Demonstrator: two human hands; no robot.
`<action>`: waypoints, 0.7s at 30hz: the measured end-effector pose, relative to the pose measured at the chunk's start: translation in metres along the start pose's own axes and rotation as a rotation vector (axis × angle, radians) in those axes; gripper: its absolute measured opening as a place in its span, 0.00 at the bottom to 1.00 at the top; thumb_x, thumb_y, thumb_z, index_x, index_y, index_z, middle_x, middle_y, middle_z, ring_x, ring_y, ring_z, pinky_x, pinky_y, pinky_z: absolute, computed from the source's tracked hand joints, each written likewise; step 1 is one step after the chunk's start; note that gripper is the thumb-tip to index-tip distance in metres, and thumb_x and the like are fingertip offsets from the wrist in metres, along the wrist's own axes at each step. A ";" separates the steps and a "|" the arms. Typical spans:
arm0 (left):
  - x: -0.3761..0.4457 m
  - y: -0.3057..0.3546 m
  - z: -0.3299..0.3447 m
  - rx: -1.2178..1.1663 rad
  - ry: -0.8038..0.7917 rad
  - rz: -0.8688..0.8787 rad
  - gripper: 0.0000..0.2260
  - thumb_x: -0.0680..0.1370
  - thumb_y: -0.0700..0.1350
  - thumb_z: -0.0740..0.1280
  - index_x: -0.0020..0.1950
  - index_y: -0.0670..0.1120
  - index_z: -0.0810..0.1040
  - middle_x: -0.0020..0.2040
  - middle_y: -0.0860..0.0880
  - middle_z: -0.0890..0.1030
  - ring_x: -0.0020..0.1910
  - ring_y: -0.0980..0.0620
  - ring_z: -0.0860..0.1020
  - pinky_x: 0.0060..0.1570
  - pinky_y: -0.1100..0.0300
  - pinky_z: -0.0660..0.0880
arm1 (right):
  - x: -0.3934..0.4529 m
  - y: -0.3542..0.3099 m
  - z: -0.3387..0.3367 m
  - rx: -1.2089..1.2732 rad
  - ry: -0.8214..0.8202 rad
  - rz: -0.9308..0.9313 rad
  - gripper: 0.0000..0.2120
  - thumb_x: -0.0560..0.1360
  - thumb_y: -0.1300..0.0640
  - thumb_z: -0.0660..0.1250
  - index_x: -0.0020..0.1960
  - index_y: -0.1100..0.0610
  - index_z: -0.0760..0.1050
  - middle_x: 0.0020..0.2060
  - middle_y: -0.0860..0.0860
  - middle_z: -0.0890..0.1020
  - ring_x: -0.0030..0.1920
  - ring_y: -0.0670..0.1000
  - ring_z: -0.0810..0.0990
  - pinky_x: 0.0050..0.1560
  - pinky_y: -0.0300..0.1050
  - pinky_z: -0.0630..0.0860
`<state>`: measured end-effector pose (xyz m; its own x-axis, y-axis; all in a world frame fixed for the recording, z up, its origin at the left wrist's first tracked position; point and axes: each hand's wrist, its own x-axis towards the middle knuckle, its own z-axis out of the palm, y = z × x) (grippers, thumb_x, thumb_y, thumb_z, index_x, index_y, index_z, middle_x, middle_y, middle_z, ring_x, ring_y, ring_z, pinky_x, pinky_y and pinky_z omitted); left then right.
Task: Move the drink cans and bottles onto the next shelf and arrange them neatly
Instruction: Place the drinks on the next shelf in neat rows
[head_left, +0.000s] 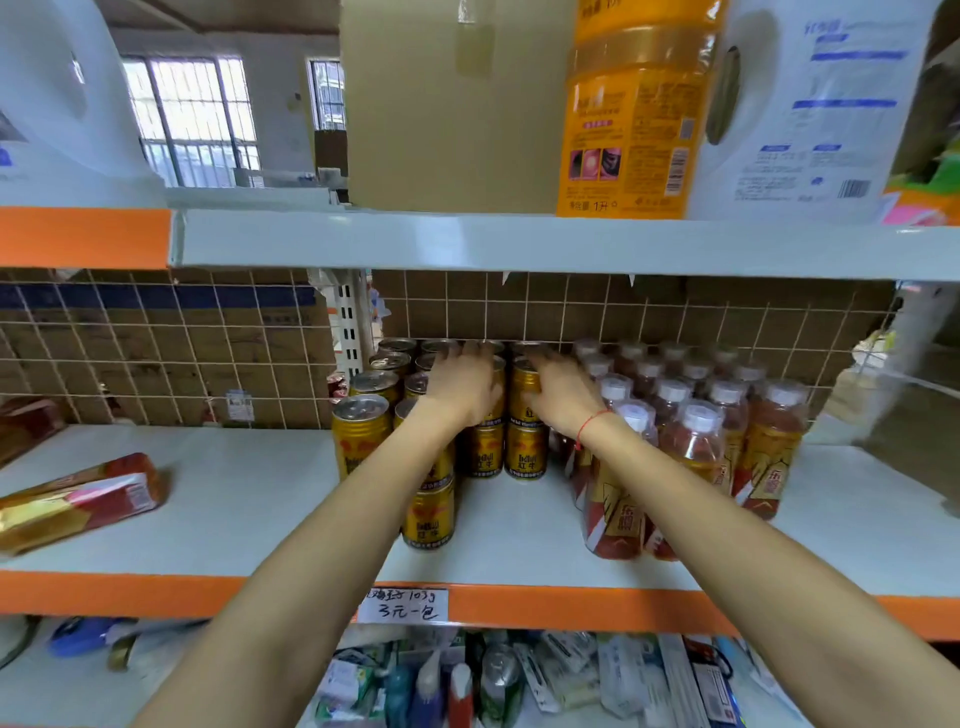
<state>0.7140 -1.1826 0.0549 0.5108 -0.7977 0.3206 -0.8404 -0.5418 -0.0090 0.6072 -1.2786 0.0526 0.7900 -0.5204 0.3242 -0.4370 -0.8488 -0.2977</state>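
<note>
On the white shelf (249, 499) a red and gold packet (78, 499) lies far left, then gold drink cans (431, 514) stand stacked in rows. The left hand (462, 384) and right hand (561, 389) both curl their fingers round upper cans (522, 395) at the stack's back. Brown drink bottles (696, 447) stand just right.
</note>
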 end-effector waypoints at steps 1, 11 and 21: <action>-0.006 0.001 -0.002 -0.004 0.012 0.004 0.27 0.80 0.51 0.59 0.77 0.43 0.56 0.75 0.40 0.61 0.73 0.38 0.60 0.70 0.46 0.59 | -0.005 -0.001 -0.001 0.008 0.002 -0.003 0.26 0.75 0.57 0.63 0.72 0.56 0.63 0.68 0.58 0.70 0.65 0.59 0.71 0.61 0.52 0.72; -0.071 0.000 -0.010 -0.049 0.197 -0.014 0.26 0.79 0.51 0.59 0.75 0.43 0.59 0.72 0.42 0.66 0.72 0.42 0.62 0.70 0.49 0.59 | -0.059 -0.027 0.000 0.011 0.091 -0.103 0.29 0.75 0.58 0.64 0.74 0.58 0.60 0.72 0.58 0.64 0.71 0.58 0.63 0.71 0.50 0.62; -0.149 -0.053 -0.022 -0.080 0.230 -0.033 0.25 0.78 0.49 0.60 0.74 0.42 0.62 0.70 0.42 0.68 0.70 0.43 0.64 0.68 0.50 0.60 | -0.100 -0.100 0.012 -0.021 0.119 -0.151 0.29 0.76 0.55 0.63 0.75 0.57 0.58 0.73 0.56 0.62 0.73 0.55 0.60 0.72 0.45 0.56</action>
<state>0.6783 -1.0298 0.0282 0.4911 -0.6938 0.5268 -0.8404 -0.5365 0.0768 0.5768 -1.1405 0.0395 0.7915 -0.3933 0.4678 -0.3269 -0.9192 -0.2196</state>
